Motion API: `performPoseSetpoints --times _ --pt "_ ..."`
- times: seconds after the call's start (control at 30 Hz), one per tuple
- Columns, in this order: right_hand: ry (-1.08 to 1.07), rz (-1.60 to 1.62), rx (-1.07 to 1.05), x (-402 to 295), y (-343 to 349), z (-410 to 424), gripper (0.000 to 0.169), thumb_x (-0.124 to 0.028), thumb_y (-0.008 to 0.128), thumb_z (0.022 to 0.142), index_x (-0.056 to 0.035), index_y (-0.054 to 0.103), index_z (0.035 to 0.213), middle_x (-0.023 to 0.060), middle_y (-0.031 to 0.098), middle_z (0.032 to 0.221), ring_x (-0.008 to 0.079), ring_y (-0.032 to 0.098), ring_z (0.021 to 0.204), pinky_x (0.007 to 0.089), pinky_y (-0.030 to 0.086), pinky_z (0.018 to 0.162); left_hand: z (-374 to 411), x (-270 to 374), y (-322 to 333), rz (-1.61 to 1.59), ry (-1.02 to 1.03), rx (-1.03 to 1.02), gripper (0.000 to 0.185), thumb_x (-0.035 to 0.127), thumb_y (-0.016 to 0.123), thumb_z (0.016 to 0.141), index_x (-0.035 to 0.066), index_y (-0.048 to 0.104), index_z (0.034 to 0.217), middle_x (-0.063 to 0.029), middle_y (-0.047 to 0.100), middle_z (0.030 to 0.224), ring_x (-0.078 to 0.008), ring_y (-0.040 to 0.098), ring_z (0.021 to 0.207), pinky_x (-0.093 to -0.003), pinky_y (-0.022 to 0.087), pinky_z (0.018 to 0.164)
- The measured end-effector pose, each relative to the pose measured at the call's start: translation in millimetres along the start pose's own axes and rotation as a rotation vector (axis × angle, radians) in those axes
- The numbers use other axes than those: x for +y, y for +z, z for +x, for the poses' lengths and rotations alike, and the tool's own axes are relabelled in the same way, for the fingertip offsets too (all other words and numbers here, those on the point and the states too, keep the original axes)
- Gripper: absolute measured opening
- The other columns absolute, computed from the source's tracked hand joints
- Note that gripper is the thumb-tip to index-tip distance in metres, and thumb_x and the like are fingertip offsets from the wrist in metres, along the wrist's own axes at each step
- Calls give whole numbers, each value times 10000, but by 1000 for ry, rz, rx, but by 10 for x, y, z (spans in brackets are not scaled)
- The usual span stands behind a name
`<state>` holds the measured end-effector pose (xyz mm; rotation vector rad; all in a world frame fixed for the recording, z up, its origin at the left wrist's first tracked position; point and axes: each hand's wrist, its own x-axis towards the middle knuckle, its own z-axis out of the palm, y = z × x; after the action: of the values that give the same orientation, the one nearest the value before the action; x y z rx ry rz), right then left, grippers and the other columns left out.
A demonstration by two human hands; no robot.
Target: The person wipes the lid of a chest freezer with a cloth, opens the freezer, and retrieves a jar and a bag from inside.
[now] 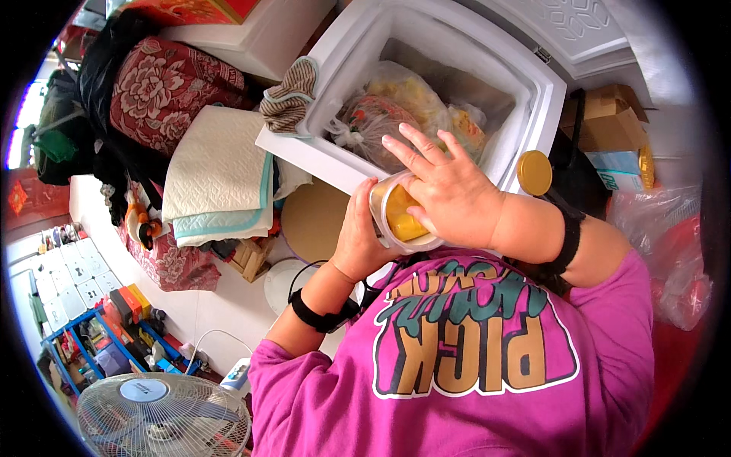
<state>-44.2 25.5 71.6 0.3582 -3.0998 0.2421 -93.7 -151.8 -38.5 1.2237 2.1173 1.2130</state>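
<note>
My left hand [357,231] grips a clear plastic jar [380,200] from its left side. The jar is tilted towards me, and yellow pieces [404,211] of what looks like food show in its mouth. Over the jar's right side is my right hand [442,185], its thumb and bent index finger at the opening and the other fingers spread. Whether they pinch a piece cannot be seen. A gold screw lid [534,172] rests on the right front rim of a white chest freezer [311,149]. Inside the freezer lie plastic bags [394,111] of food.
A striped cloth mitt or sock [289,97] hangs on the freezer's left rim. The raised freezer lid [562,28] is at the back right. Left stand quilted pads [220,165] and a floor fan [163,417]. Cardboard boxes [608,117] and plastic bags [679,268] are at right.
</note>
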Motion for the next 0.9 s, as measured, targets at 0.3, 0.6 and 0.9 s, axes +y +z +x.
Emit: performPoseSetpoints --times 0.3,0.6,0.9 --pt "-215 247 135 23 -37 -100 137 -92 636 657 -46 586 776 125 511 1184 313 440 1141 471 360 929 -10 91 -33 -29 50 168 1093 278 872 550 3 145 1317 -149 443 1254 -239 484 1134 -382 338 994" --pt "433 1032 202 25 -364 -432 143 -2 570 851 -50 460 928 55 586 955 125 564 872 269 463 768 -130 -126 -25 -176 7 64 1120 285 876 502 -29 189 1329 -232 382 1277 -381 405 1188 -417 354 996" --pt "505 1549 446 309 -329 -266 453 2 482 898 -76 348 1323 91 540 1130 135 508 1052 270 370 948 -83 -42 -495 -204 85 -282 1251 516 827 528 23 98 1416 -164 275 1407 -278 248 1331 -388 205 1087"
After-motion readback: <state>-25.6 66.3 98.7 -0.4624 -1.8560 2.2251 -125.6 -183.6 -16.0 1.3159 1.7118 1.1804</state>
